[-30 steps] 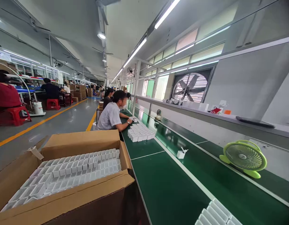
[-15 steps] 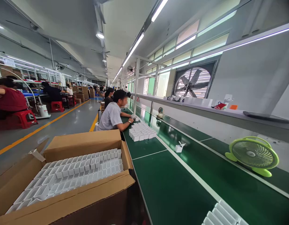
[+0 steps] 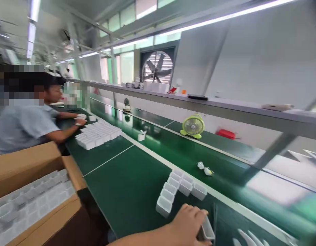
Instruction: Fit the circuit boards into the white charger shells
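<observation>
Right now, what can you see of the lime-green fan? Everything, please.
The lime-green fan looks plastic: round frame, see-through grille of fine ribs, pale hub, arched handle on top, two splayed feet below. It stands roughly upright on the far green strip, below the white shelf, its front facing the camera side. Only that strip visibly touches it. Whether the blades are spinning, I can't tell.

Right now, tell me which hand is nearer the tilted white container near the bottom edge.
Left. The left hand grips the white container; the right hand is out of view, so its place relative to the container can't be told.
</observation>
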`<action>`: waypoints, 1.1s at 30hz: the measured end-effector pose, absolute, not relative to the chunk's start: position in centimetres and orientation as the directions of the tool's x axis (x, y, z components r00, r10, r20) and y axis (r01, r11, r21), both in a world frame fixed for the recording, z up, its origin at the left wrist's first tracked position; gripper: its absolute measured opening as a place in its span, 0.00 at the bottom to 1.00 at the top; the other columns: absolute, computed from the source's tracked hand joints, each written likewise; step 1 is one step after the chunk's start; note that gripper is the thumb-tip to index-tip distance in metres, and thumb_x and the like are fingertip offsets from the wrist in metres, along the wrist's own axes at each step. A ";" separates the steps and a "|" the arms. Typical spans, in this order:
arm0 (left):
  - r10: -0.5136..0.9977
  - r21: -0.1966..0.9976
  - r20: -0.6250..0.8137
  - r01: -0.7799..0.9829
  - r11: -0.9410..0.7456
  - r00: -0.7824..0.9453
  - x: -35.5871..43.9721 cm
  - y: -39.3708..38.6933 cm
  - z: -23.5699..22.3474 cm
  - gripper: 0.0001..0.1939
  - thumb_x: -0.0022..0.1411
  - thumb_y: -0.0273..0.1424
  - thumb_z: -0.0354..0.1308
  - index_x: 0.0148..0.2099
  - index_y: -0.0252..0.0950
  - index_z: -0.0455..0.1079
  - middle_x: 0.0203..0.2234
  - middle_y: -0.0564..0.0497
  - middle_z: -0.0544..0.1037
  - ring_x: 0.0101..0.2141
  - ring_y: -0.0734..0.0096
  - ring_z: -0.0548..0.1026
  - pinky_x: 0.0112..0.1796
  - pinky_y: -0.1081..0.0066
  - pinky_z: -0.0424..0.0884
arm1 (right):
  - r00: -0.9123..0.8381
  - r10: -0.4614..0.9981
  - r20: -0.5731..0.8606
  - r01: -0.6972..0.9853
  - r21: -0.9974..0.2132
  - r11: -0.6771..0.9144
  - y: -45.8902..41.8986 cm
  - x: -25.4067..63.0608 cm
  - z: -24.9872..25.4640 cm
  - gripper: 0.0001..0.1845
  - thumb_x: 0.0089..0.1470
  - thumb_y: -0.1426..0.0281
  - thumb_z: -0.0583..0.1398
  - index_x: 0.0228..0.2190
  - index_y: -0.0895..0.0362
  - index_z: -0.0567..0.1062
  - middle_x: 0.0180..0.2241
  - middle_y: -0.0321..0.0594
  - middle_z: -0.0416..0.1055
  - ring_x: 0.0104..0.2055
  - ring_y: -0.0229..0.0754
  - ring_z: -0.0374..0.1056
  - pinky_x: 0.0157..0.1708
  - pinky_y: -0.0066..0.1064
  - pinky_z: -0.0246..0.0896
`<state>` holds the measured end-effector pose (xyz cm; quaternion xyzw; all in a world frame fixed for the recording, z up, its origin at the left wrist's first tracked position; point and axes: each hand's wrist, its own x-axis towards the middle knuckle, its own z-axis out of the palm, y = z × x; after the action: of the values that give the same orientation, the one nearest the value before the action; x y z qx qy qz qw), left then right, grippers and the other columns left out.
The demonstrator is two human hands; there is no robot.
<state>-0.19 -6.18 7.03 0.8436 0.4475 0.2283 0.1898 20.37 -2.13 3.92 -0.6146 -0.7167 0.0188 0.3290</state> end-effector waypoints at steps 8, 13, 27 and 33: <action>0.815 0.504 0.310 0.641 -0.578 0.490 -0.4 -4.5 5.3 0.28 0.66 0.38 0.55 0.66 0.39 0.59 0.56 0.40 0.74 0.55 0.46 0.73 0.56 0.44 0.69 | 0.110 0.969 0.221 0.967 -0.249 -0.052 -7.0 22.6 6.3 0.21 0.63 0.69 0.55 0.55 0.56 0.76 0.61 0.46 0.68 0.69 0.60 0.54 0.67 0.54 0.51; 0.780 0.414 0.398 0.665 -0.622 0.483 -0.4 -3.3 4.0 0.28 0.67 0.46 0.54 0.64 0.40 0.63 0.54 0.43 0.77 0.53 0.49 0.76 0.53 0.46 0.73 | 0.144 0.977 0.155 0.943 -0.322 -0.088 -6.8 22.1 7.2 0.20 0.64 0.67 0.57 0.56 0.55 0.75 0.62 0.45 0.66 0.70 0.61 0.51 0.69 0.55 0.47; 0.792 0.402 0.389 0.687 -0.606 0.471 -0.4 -2.9 3.8 0.29 0.66 0.49 0.53 0.63 0.41 0.66 0.53 0.44 0.78 0.53 0.48 0.77 0.53 0.47 0.74 | 0.088 0.988 0.126 0.944 -0.329 -0.042 -7.0 22.2 7.8 0.21 0.65 0.62 0.56 0.56 0.54 0.73 0.62 0.46 0.66 0.70 0.63 0.51 0.69 0.56 0.47; 0.791 0.392 0.379 0.691 -0.608 0.481 -0.4 -2.8 3.7 0.30 0.66 0.50 0.51 0.64 0.41 0.66 0.53 0.44 0.79 0.52 0.48 0.77 0.53 0.48 0.74 | 0.076 0.989 0.129 0.942 -0.336 -0.028 -7.1 22.2 7.8 0.21 0.65 0.63 0.56 0.56 0.53 0.73 0.61 0.46 0.67 0.70 0.64 0.51 0.68 0.57 0.48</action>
<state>-0.40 -2.78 3.74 0.8554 0.4330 0.2688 0.0930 22.25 -7.11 7.80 -0.7136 -0.6762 0.0697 0.1692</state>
